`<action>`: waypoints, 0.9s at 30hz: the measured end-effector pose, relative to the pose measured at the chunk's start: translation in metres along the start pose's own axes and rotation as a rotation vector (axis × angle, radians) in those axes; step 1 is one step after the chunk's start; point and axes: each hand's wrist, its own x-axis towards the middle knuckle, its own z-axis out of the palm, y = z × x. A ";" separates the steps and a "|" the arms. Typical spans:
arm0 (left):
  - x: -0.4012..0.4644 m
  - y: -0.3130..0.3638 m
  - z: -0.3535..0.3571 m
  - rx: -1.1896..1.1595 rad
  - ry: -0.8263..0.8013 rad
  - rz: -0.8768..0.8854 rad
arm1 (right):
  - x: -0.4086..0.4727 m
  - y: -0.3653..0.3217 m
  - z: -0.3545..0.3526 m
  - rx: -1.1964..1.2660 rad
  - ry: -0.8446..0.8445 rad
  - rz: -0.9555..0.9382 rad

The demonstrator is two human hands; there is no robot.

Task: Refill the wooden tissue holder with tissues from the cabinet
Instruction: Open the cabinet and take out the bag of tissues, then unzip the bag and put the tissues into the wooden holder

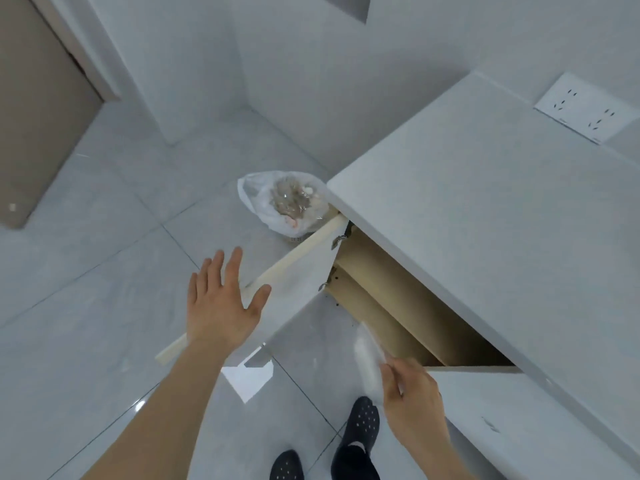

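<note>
You are standing at the open cabinet [398, 299] with your left hand [221, 306] flat against the cabinet door [294, 289], at about 9 o'clock from the opening. The fingers [227, 268] of that hand are spreading apart, gripping nothing; the thumb is lying over the door's pale top edge. It looks as though you are propping the door wide so that it is not swinging back onto your other arm, or getting ready to push it shut.

Your right hand [412, 400] is sitting at about 5 o'clock in the view, just in front of the cabinet's lower edge. Its fingers are closing together on a white tissue pack [367, 358], which is blurring with motion, so you are probably carrying it clear of the shelf. The pack is hanging over the floor [104, 271], just outside the opening, above your dark shoes [356, 438].

The wooden tissue holder is not showing anywhere here. The white table [485, 185] above the cabinet is carrying nothing in the part that shows, with a socket plate [585, 107] on the wall at 2 o'clock.

At 12 o'clock from your left hand, a full rubbish bag [284, 202] is sitting on the floor behind the door, so a door swung wider could knock it.
</note>
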 end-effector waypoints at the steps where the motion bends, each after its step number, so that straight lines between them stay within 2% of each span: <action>1: 0.000 -0.011 -0.001 -0.025 -0.104 -0.098 | -0.006 -0.004 -0.004 -0.021 -0.017 -0.004; 2: 0.000 -0.018 0.000 -0.034 -0.206 -0.168 | -0.012 -0.007 -0.008 -0.044 -0.039 0.004; 4: -0.007 -0.026 0.000 -0.010 -0.319 -0.193 | -0.023 -0.012 -0.017 -0.067 -0.076 0.052; 9: -0.035 -0.015 -0.005 -0.151 -0.400 -0.220 | -0.043 -0.018 -0.036 -0.021 -0.106 0.168; 14: -0.085 0.017 0.003 -0.304 -0.499 -0.246 | -0.061 -0.028 -0.061 0.153 -0.068 0.262; 19: -0.120 0.068 0.013 -0.375 -0.674 -0.222 | -0.067 -0.028 -0.096 0.325 0.025 0.308; 22: -0.130 0.106 0.007 -0.388 -0.787 -0.177 | -0.067 -0.025 -0.125 0.471 0.026 0.358; 24: -0.135 0.132 -0.007 -0.453 -0.785 -0.126 | -0.065 -0.022 -0.144 0.527 0.028 0.367; 27: -0.135 0.174 -0.031 -0.532 -0.631 -0.043 | -0.065 -0.017 -0.172 0.610 0.002 0.386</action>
